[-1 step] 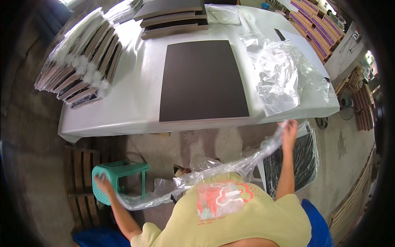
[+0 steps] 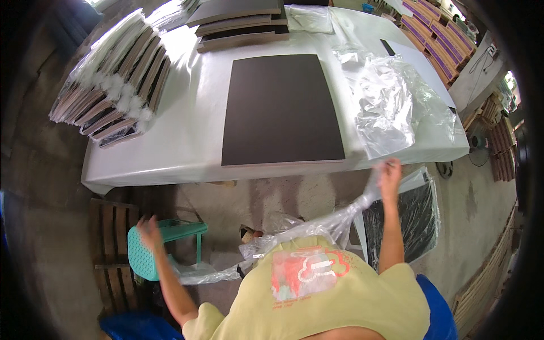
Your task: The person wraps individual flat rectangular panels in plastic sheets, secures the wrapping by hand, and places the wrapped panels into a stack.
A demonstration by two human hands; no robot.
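Note:
A long strip of clear plastic film point(image 2: 317, 225), bunched and sagging, runs across the front of my body. Its upper right end is pinched in my right hand point(image 2: 389, 180), just off the table's front edge. The other end hangs beside my left forearm. My left hand point(image 2: 149, 233), somewhat blurred, is over the green plastic stool point(image 2: 144, 256) with its fingers apart and no film visible in it. Ahead of me a dark flat panel point(image 2: 282, 110) lies on the white-covered table point(image 2: 187, 127), its near side close to the front edge.
Crumpled clear film point(image 2: 385, 105) covers the table's right part. Dark panels point(image 2: 241, 25) are stacked at the back; wrapped panels point(image 2: 113, 79) stand in a row at the left. A film-wrapped black panel point(image 2: 402, 218) leans below the table at right. A wooden pallet point(image 2: 113, 249) is on the floor.
My left hand has risen and shifted slightly right, away from the film's left end. My right hand has moved a little left and up, holding the film.

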